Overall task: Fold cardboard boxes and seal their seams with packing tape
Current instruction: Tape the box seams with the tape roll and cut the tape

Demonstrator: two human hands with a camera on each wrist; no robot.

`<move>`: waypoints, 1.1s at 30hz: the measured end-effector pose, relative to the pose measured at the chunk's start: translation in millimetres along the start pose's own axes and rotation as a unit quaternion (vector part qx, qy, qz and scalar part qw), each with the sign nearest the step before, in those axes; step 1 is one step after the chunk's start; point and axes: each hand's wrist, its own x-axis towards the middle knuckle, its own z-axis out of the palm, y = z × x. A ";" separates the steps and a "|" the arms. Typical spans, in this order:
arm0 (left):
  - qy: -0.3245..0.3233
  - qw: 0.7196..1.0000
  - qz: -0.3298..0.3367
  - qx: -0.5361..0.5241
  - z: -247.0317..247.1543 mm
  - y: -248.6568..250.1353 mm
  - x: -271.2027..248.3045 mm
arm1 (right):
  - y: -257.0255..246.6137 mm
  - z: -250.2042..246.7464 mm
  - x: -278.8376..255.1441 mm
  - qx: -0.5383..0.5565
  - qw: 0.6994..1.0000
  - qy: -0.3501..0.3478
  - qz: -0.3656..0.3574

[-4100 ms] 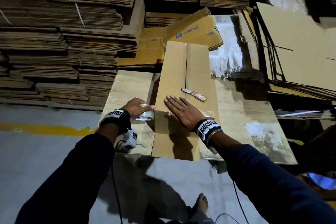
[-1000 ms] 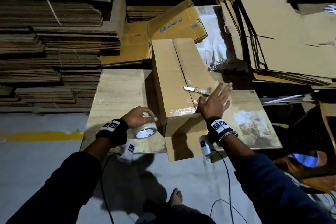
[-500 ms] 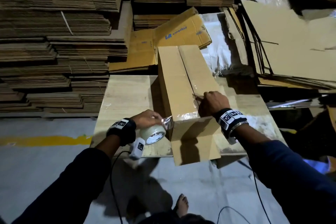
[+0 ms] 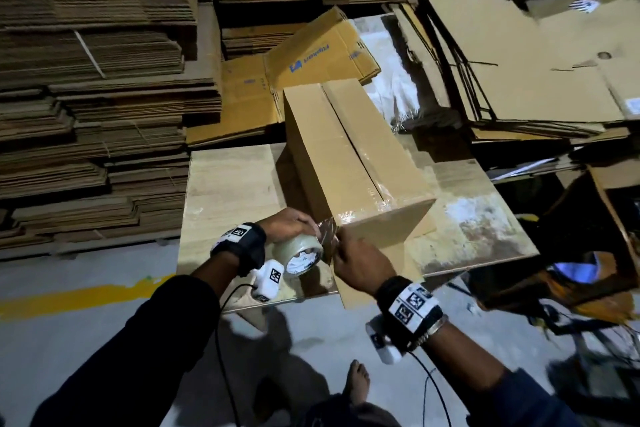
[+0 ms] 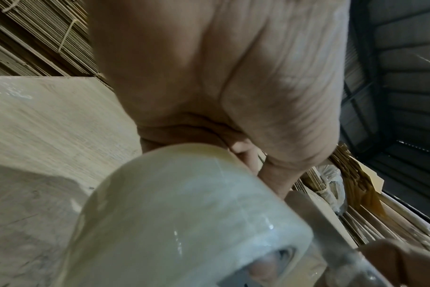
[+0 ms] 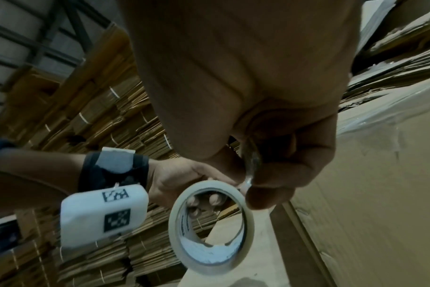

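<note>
Cardboard box (image 4: 349, 163) lies on the bench (image 4: 225, 184); left hand (image 4: 289, 225) grips the tape roll (image 4: 301, 253), right hand (image 4: 360, 263) clenches a knife (image 6: 252, 165) at its near corner.

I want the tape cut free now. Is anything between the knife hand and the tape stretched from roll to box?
Nothing visible. The right hand grips the knife right beside the tape strip between the tape roll and the box.
</note>
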 end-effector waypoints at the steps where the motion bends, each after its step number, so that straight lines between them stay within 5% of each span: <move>1: 0.000 1.000 0.001 0.002 -0.9 0.3 -0.1 | -2.3 4.9 -2.7 -0.012 1.000 0.006 0.006; 15: 0.018 1.000 -0.006 -0.004 1.7 -0.4 2.3 | -33.0 12.7 -4.6 -0.138 0.986 0.094 0.014; 33: 0.036 0.996 -0.014 0.074 4.5 5.7 7.8 | -33.0 16.1 23.6 -0.175 0.982 0.060 0.034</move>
